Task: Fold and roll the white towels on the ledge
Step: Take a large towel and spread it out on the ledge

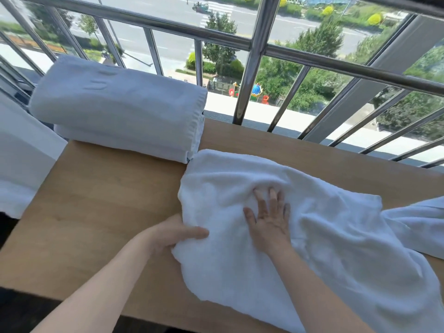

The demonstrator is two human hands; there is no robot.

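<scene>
Right hand (269,217), fingers flat and spread, pins towel (324,248) at lower centre of ledge (108,200), anchoring it; left hand (177,233) pinches left edge, apparently to fold. Finished stack (117,109) sits upper left by railing (264,48).

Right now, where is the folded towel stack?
In the head view, the folded towel stack sits upper left on the wooden ledge, against the railing, its right end beside the loose towel.

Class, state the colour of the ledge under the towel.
Light brown wood; ledge beneath towel, head view.
</scene>
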